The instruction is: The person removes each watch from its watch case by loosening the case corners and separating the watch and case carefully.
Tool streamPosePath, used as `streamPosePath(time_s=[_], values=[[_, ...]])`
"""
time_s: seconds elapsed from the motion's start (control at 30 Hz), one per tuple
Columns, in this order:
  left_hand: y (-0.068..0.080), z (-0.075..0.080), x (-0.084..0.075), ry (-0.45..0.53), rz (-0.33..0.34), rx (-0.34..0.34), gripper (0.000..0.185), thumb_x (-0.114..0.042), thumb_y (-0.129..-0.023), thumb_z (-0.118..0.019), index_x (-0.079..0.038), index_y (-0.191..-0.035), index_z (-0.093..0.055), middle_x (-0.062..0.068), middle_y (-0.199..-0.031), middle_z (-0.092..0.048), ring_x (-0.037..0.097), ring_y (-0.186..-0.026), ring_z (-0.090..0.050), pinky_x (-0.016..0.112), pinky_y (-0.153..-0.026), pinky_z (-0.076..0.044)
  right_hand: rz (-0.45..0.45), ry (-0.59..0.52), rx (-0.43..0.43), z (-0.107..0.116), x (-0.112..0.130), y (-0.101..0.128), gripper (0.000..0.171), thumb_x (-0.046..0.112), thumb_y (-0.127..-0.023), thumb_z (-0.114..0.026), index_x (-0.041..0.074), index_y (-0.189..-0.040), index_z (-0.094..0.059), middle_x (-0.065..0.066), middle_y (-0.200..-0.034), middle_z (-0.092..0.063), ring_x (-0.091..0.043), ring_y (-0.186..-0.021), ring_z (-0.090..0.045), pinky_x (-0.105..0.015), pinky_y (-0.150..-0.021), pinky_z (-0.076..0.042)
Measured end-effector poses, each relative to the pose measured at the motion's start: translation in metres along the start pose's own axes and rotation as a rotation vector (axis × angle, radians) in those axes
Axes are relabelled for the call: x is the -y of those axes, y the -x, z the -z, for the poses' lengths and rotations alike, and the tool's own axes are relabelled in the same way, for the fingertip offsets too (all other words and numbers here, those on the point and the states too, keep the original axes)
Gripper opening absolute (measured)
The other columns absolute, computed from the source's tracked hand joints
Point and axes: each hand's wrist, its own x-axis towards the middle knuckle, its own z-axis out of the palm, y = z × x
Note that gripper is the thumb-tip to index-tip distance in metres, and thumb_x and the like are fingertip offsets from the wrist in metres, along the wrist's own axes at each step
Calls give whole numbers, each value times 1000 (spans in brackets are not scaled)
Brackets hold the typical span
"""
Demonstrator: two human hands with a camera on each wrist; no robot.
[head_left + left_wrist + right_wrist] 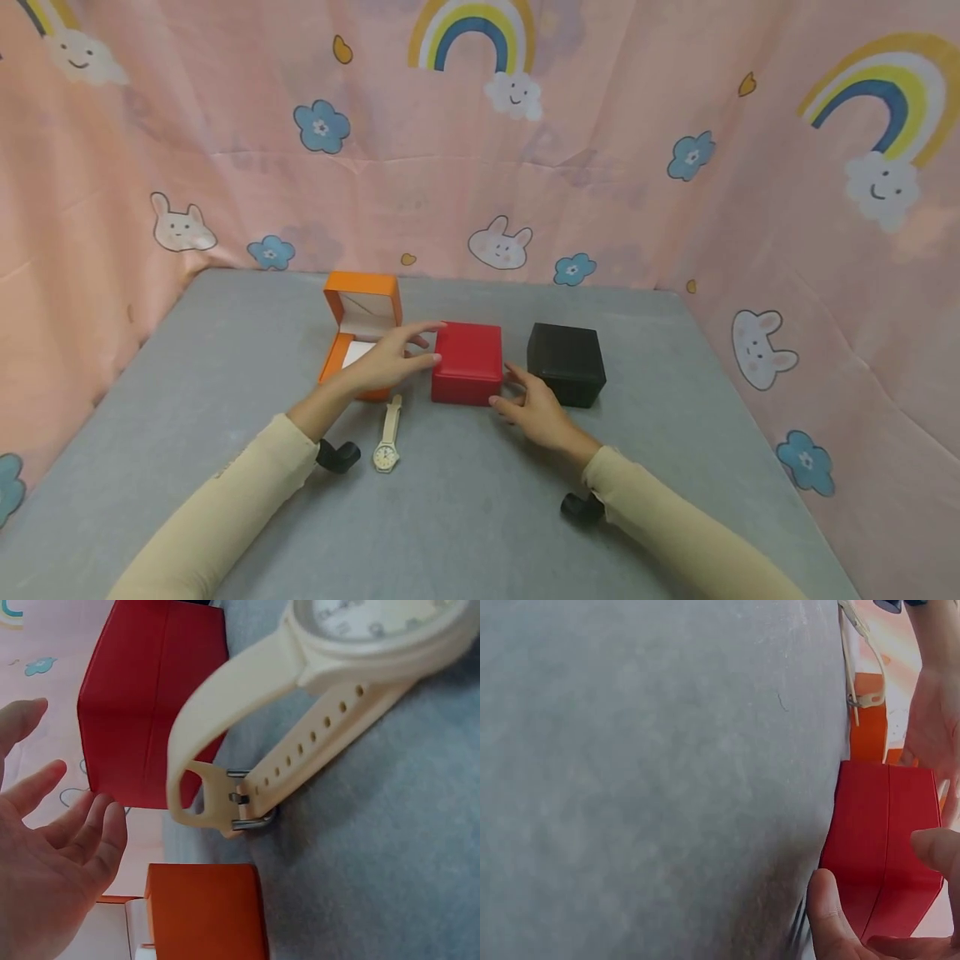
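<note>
A closed red box (467,362) sits mid-worktop (225,358), between an open orange box (362,321) on its left and a closed black box (566,363) on its right. The left hand (390,358) reaches to the red box's left side with straight, spread fingers, its fingertips at the box's edge. The right hand (534,408) rests at its near right corner, fingers relaxed, thumb against the front. A cream wristwatch (387,435) lies flat just near of the orange box.
</note>
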Motion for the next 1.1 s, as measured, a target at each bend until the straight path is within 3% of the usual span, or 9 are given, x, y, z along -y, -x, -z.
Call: streamPosePath(time_s=[0.33, 0.6, 0.73, 0.97, 1.1], values=[[-6, -5, 2, 34, 19, 26, 75, -38, -93, -72, -27, -157, -35, 8, -163, -32, 36, -139, -46, 51, -102, -53, 27, -81, 14, -4, -5, -6, 82, 6, -92, -70, -3, -158, -23, -31, -155, -40, -14, -72, -70, -26, -63, -56], [-9, -7, 3, 24, -1, 53, 86, -30, -89, -76, -22, -161, -29, 11, -171, -14, 37, -147, -35, 52, -110, -46, 25, -97, 2, -9, -4, -10, 83, 5, -90, -72, -4, -158, -25, -30, -153, -43, -10, -62, -64, -24, -57, -49], [-10, -6, 4, 20, 1, 63, 90, -31, -88, -78, -22, -162, -27, 10, -172, -11, 36, -149, -33, 51, -110, -47, 39, -105, 4, -11, -6, -14, 82, 4, -90, -72, -5, -157, -25, -29, -152, -45, -10, -61, -64, -25, -59, -53], [-16, -7, 8, -10, -12, 88, 96, -30, -86, -80, -14, -162, -23, 13, -171, -11, 36, -144, -42, 47, -104, -52, 40, -106, -13, -15, -6, -16, 77, 0, -90, -69, -4, -156, -29, -27, -148, -48, -8, -57, -61, -25, -59, -54], [-17, -8, 7, -19, -13, 120, 103, -28, -84, -83, -12, -163, -19, 13, -172, -7, 36, -151, -32, 47, -108, -49, 30, -88, -25, -15, -5, -15, 73, 1, -91, -68, -3, -155, -33, -26, -138, -56, -10, -57, -62, -26, -58, -55]])
